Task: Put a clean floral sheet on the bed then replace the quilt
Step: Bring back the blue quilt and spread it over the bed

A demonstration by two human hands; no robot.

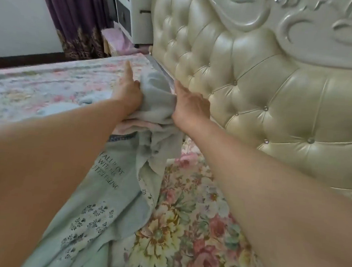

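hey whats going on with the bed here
A person is making the bed. Both arms reach toward the tufted cream headboard: the left hand and right hand hold a bunched pale green quilt between them, up near the headboard. The floral sheet already covers the mattress, and the rest of the quilt trails back toward the person, not yet spread out.

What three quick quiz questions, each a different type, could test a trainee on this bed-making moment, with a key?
1. True or false: the floral sheet already lies on the bed beside the headboard.
2. Multiple choice: the bunched pale green quilt sits a) between both hands, b) on the floor, c) over the headboard.
3. Fill in: the dark curtain is coloured ____.

Key: 1 true; 2 a; 3 purple. The left hand and right hand flank the quilt.
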